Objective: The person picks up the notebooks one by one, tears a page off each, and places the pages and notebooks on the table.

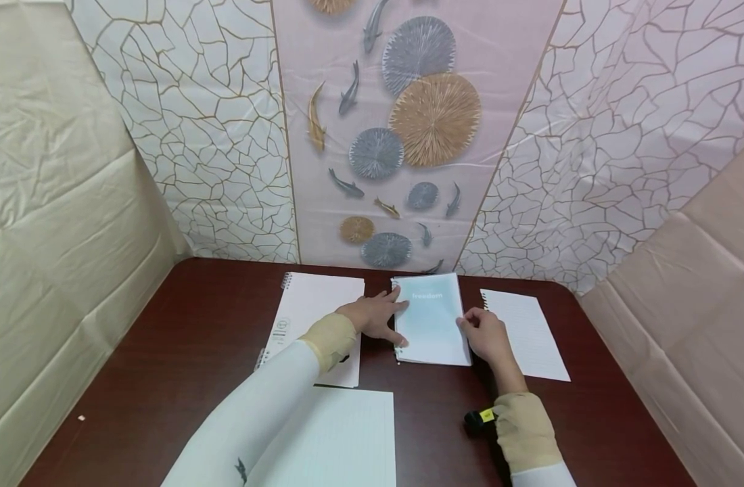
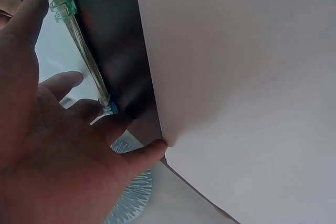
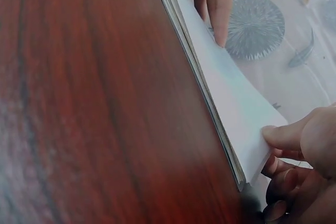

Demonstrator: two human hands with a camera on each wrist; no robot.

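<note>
A spiral notebook with a pale blue cover (image 1: 429,331), printed "freedom", lies near the back of the table. My left hand (image 1: 377,316) rests on its bound left edge, fingers spread. In the left wrist view the thumb and fingers lie along the clear green binding (image 2: 63,3), and one fingertip is right at the corner of the white notebook (image 2: 252,77). At the right edge, my right hand (image 1: 487,335) pinches the blue cover. The right wrist view shows thumb and fingers (image 3: 281,136) holding the lifted cover corner above the page stack.
The white spiral notebook lies left of the blue one, partly under the left forearm. A lined sheet (image 1: 347,433) lies at the front, and a torn-edged lined sheet (image 1: 530,338) at the right. A patterned cloth (image 1: 226,169) hangs behind the table (image 1: 141,379).
</note>
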